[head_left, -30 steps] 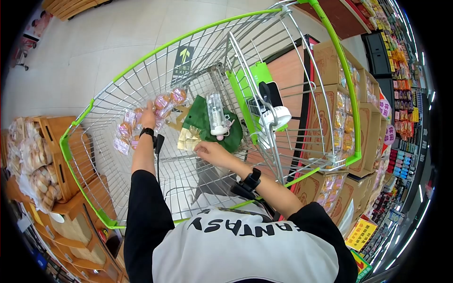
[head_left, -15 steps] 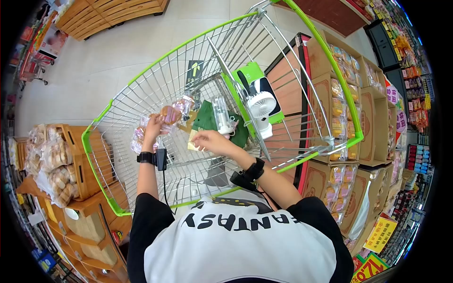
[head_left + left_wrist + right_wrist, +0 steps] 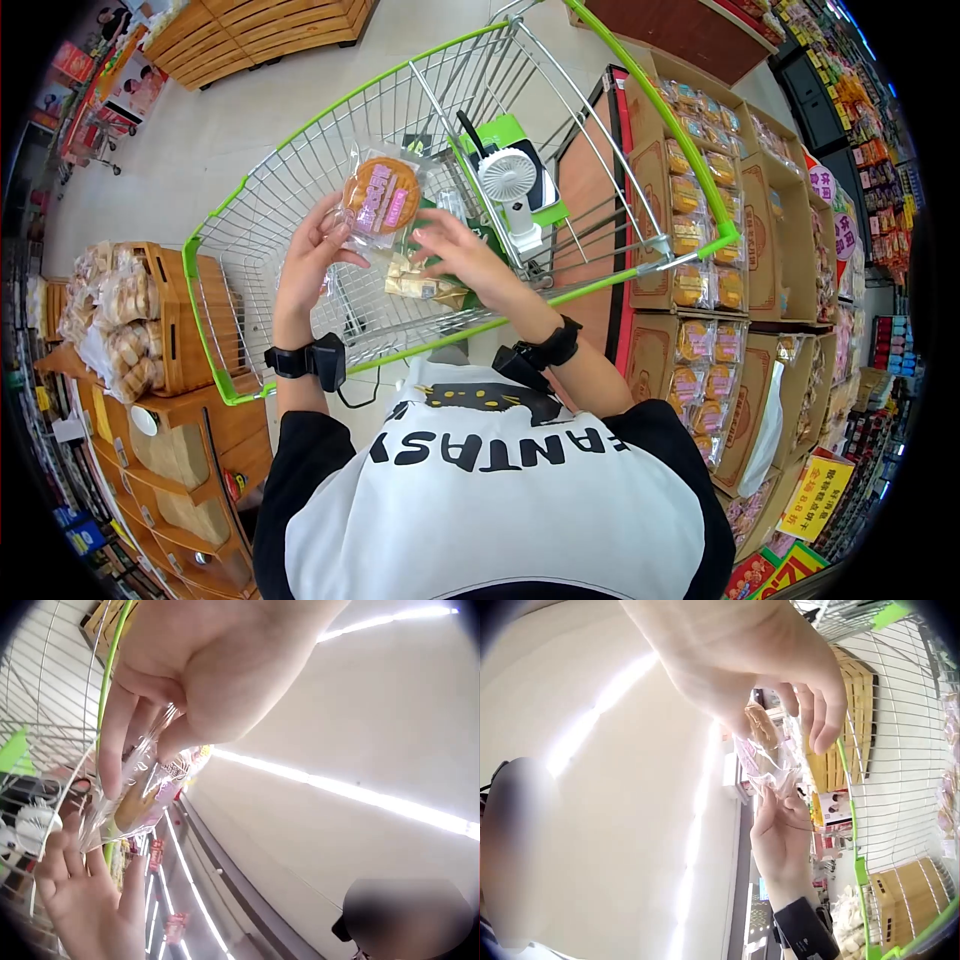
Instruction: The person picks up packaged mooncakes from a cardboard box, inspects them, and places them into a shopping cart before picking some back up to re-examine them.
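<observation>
My left hand (image 3: pixel 315 250) pinches the edge of a clear wrapper holding a round, flat brown pastry (image 3: pixel 383 195) with a pink and white label. The pack is raised above the cart basket, its printed face towards the head camera. My right hand (image 3: pixel 462 255) is at the pack's other side, its fingers loosely bent and apart, fingertips right at the wrapper's edge. In the left wrist view, the wrapper's plastic (image 3: pixel 142 769) gathers between the left thumb and fingers. From the right wrist, the pastry (image 3: pixel 762 727) shows edge-on beyond the right hand (image 3: pixel 780 682).
The green-rimmed wire shopping cart (image 3: pixel 193 300) surrounds the work. A white handheld fan (image 3: pixel 508 180) stands by its green seat panel; a green bag (image 3: pixel 490 240) and a pale packet (image 3: pixel 425 285) lie inside. Cartons of wrapped pastries (image 3: pixel 695 230) stand right, a wooden bread display (image 3: pixel 175 320) left.
My left hand has lifted the wrapped pastry from low in the cart up towards the head camera and turned its label into view. My right hand has risen to the pack's other side.
</observation>
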{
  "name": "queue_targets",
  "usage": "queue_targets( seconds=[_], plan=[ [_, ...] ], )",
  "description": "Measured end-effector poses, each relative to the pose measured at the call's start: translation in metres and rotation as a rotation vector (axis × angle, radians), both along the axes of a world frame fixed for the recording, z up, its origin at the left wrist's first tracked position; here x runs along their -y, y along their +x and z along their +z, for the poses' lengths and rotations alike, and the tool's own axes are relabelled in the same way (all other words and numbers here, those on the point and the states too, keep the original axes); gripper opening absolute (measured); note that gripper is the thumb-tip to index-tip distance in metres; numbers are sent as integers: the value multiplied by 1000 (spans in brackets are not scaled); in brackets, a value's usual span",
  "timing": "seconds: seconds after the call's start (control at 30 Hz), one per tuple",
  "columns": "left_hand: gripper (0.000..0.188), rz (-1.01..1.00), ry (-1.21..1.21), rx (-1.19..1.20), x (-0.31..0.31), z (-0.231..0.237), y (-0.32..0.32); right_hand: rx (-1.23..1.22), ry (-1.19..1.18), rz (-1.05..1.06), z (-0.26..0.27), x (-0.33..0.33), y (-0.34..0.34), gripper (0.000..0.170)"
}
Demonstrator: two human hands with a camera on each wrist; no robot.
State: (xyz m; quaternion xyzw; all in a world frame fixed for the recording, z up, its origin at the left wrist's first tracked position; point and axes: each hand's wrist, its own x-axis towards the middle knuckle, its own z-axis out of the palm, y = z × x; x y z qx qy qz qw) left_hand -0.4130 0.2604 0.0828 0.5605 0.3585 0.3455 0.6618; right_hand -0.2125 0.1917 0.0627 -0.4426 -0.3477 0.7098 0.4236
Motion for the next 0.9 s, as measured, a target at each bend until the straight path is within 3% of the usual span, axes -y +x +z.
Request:
queue_targets(
  seconds=[0.07, 0.23, 0.33, 0.63, 0.9],
  plan=[
    [43, -13, 16, 37, 17, 14, 10, -50, 174, -133, 15, 14, 10, 50],
    [45, -99, 29, 115, 52, 31, 39, -198, 234, -253, 42, 51, 38, 52],
    [45, -182, 11, 144, 71, 33, 62, -136, 357, -329, 40, 73, 52, 51],
    [46, -448, 44, 43, 135, 23, 151, -86, 286, -647, 20, 168, 108, 44],
    [41, -708, 69, -93, 191, -17, 228, 63, 175, -833, -6, 271, 161, 41]
  ],
)
